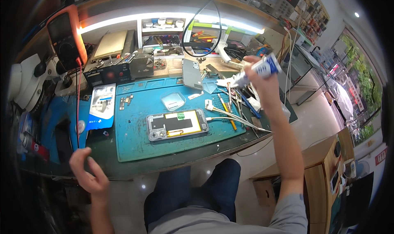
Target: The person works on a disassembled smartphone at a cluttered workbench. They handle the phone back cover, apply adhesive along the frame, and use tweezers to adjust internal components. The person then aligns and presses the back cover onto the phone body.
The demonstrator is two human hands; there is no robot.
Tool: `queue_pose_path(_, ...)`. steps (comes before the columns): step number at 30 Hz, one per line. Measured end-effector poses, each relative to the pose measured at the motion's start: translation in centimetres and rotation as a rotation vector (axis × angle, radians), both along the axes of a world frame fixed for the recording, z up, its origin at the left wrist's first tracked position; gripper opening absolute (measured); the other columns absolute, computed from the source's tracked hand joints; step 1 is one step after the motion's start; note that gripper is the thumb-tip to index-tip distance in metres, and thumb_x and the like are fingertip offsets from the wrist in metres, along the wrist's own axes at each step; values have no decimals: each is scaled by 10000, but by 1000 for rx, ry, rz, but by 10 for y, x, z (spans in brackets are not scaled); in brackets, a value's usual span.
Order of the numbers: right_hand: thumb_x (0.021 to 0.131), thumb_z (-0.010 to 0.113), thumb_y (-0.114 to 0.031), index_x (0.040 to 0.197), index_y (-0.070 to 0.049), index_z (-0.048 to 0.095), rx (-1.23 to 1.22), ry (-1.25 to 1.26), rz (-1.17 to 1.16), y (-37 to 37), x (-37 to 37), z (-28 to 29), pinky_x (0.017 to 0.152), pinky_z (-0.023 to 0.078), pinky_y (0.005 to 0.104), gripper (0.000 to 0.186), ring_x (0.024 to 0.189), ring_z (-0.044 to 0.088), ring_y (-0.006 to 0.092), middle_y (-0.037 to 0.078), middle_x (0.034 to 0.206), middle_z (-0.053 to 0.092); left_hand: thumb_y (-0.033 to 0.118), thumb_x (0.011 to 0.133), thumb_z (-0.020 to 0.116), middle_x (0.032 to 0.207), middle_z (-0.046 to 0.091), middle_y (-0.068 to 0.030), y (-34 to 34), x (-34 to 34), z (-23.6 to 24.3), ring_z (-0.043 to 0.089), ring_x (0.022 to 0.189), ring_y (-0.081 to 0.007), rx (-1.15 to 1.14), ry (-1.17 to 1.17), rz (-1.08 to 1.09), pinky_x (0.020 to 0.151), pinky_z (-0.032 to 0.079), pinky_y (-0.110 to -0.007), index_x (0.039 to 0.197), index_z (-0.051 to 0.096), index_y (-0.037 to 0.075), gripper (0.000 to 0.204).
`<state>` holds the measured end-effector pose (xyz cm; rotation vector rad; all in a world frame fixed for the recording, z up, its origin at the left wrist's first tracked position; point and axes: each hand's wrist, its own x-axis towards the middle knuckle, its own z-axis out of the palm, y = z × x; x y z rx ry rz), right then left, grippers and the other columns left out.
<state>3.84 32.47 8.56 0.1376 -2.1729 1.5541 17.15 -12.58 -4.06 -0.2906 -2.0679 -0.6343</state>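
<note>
The right hand (262,80) is closed around a white-and-blue glue tube (257,71), raised above the tools at the right end of the bench, nozzle pointing left and down. The left hand (88,172) hangs empty, fingers loosely curled, off the front edge. An opened phone (177,124) lies flat on the blue work mat (135,139), between both hands.

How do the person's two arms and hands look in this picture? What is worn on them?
Both hands are bare: no gloves, and no rings or watch that I can make out. The right hand joins a long bare forearm, and a grey sleeve starts only at the upper arm. The left hand and its forearm are bare too; no sleeve shows on that side before the picture ends.
</note>
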Motion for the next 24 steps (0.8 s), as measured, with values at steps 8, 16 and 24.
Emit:
queue_pose_path(8, 947, 695, -218, 1221, 1, 624, -422, -256, 794, -86, 164, -87, 815, 553, 301, 358, 962, 652, 195, 163, 1251, 582, 79, 791, 804, 989, 699, -155, 135, 19, -3, 698, 817, -315, 128, -266, -815, 677, 571, -379, 1176, 578, 1, 452)
queue_pose_path(16, 975, 635, -266, 1248, 8, 594, -505, -300, 749, -93, 188, -103, 747, 586, 329, 389, 923, 683, 259, 225, 1232, 555, 100, 779, 798, 875, 683, -129, 133, 14, -11, 681, 695, -292, 26, -128, -932, 579, 548, -366, 1094, 620, 7, 373)
queue_pose_path(24, 880, 760, -111, 1287, -12, 535, -183, -171, 758, -94, 168, -97, 897, 520, 294, 476, 1056, 618, 186, 152, 1291, 534, 117, 717, 814, 1068, 680, -151, 141, 21, 13, 671, 903, -285, 34, -375, -851, 688, 544, -370, 1258, 603, 7, 591)
